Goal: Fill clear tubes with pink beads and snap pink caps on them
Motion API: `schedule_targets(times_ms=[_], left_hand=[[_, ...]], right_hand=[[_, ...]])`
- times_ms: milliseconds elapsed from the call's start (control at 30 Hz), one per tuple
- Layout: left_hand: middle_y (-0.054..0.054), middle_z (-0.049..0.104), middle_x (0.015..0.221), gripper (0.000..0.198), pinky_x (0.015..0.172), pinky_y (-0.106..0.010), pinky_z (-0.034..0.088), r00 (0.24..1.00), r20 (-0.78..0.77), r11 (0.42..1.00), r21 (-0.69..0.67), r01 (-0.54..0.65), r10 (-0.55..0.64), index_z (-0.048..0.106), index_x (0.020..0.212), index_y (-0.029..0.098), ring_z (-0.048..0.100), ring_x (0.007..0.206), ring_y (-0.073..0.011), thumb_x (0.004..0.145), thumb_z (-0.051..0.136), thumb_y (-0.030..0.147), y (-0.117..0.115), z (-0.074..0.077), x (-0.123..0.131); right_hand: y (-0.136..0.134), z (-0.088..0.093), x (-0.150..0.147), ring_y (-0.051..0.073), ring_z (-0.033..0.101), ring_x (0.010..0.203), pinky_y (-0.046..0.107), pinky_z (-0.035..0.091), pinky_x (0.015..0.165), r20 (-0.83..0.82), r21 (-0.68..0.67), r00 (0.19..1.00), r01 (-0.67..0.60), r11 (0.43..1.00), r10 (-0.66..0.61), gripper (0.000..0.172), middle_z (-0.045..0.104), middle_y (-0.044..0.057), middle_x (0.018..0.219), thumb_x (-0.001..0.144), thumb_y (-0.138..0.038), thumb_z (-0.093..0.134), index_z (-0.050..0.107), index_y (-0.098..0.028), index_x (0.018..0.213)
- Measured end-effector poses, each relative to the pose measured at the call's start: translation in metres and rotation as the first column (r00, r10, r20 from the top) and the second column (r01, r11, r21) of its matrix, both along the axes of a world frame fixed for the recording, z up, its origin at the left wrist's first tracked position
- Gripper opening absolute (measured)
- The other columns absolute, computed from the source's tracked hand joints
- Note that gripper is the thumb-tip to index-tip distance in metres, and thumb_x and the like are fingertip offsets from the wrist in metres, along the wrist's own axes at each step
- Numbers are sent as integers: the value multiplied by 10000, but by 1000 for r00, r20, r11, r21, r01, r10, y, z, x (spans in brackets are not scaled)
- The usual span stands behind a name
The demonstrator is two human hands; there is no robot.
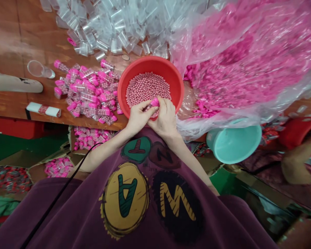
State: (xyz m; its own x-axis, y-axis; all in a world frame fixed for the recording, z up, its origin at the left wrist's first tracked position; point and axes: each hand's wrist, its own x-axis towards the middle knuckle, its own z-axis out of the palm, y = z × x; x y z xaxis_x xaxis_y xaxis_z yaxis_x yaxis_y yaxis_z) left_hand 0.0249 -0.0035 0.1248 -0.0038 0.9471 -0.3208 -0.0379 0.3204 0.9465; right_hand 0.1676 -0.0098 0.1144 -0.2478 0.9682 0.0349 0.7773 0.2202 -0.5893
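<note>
Over the near rim of a red bowl [121, 91], both my hands meet on a small clear tube with a bright pink cap [154, 102]. My left hand [138, 117] is closed around the tube's body, which the fingers mostly hide. Closed at the cap end is my right hand [165, 119], its fingers pressed against the pink top. Small round pink beads [147, 88] fill the bottom of the bowl below. To the left lies a heap of bead-filled tubes with pink caps [89, 90].
Clear empty tubes [114, 24] are piled at the back. A plastic bag of pink pieces [243, 76] spreads across the right. A turquoise bucket [237, 145] stands below the table edge. Boxes of capped tubes [58, 167] sit lower left. Another person's arm [298, 162] shows at far right.
</note>
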Motion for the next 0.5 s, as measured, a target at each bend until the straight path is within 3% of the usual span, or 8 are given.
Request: schedule_targets(times_ms=[167,333,433,500], left_hand=[[-6,760,902,229,787,-296,539,999,-16,999,27,-31,31,838,1083,208,634,821,-162,886,823,325,-4,-3,0],[-15,789,936,180,798,-300,561,996,-40,997,41,-72,73,838,1061,223,659,839,-167,893,817,283,-3,-8,-7],[-29,806,990,181,814,-301,575,999,12,999,14,-39,39,841,1052,223,689,881,-172,881,828,280,-3,-12,-14],[-37,807,1011,189,834,-301,574,1000,21,1000,23,7,-8,839,1049,211,697,905,-172,873,836,280,-4,-12,-16]], right_hand=[[-2,5,-1,409,604,1329,636,512,1152,54,-6,998,18,1000,-18,682,641,240,1431,956,-421,673,517,-133,1553],[1,16,8,411,564,1428,629,496,1197,-11,-87,993,-115,989,115,752,590,250,1541,964,-407,703,474,-114,1618],[7,23,16,317,646,1321,545,559,1137,-190,-123,972,-162,979,137,528,675,169,1441,1048,-411,625,592,-205,1532],[10,26,20,245,704,1147,465,600,1043,-317,-136,946,-117,984,68,343,753,96,1263,1099,-439,580,708,-255,1360]])
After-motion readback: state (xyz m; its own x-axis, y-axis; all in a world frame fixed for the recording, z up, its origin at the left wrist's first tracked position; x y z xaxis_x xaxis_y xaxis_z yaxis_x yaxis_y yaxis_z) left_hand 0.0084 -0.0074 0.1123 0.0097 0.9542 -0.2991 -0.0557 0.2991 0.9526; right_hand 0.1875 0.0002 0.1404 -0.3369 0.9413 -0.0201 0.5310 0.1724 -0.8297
